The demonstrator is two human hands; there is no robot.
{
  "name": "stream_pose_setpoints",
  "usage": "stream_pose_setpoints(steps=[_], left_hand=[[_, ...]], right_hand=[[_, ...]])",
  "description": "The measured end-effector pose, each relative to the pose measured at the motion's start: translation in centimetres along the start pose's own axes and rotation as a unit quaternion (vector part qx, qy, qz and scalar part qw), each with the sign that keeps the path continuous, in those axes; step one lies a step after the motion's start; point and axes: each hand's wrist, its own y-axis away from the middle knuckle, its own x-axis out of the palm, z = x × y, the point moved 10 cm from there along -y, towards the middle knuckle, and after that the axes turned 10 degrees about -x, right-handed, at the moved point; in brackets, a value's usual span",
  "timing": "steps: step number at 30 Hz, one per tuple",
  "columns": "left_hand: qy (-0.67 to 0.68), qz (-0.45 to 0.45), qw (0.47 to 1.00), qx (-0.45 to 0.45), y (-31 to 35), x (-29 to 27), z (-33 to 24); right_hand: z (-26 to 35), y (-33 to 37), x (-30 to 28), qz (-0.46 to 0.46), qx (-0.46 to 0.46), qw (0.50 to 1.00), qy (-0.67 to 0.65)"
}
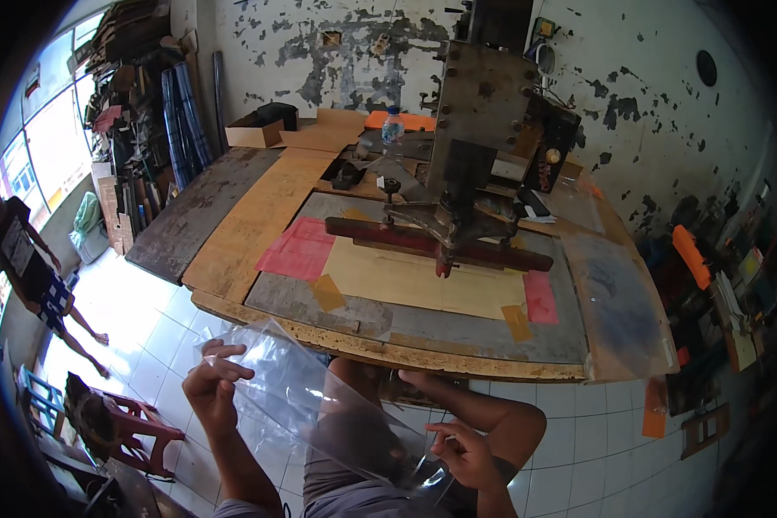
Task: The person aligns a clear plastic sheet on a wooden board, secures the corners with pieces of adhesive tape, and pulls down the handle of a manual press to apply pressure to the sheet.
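A clear, glossy plastic sheet [319, 393] slants across my lap, below the table's front edge. My left hand [216, 384] is closed at the sheet's left side, fingers curled and the thumb up against the film. At the lower right end, my right hand [464, 453] pinches the film between thumb and fingers. My bare legs and grey shorts show through the sheet. Beyond it, a heavy press [483, 112] stands on the worktable, its dark red bar [440, 246] over a pale yellow board [423, 281] with pink and brown taped pieces.
The wooden table edge [388, 356] runs just in front of my hands. More clear film [617, 289] lies at the table's right. A water bottle [393, 128] and an open cardboard box [255, 134] stand at the back. A red stool [142, 432] and another person [34, 268] are on the left.
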Motion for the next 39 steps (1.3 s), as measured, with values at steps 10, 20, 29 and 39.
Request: stream_pose_setpoints(steps=[10,20,29,39], left_hand=[[-0.272,-0.174,0.931,0.171,0.2,9.7,-8.1],[-0.063,0.041,0.958,0.278,1.4,15.3,-9.9],[0.019,0.18,0.934,0.309,4.9,18.4,-13.7],[0.081,0.19,0.934,0.293,5.6,16.9,-14.6]], right_hand=[[-3.2,2.2,-6.0,-0.103,0.067,0.979,0.161],[-1.4,4.3,-7.7,-0.089,0.087,0.969,0.211],[12.4,-5.7,-4.7,-0.107,-0.279,0.942,0.153],[10.5,-10.9,-1.8,0.159,-0.149,0.968,-0.124]])
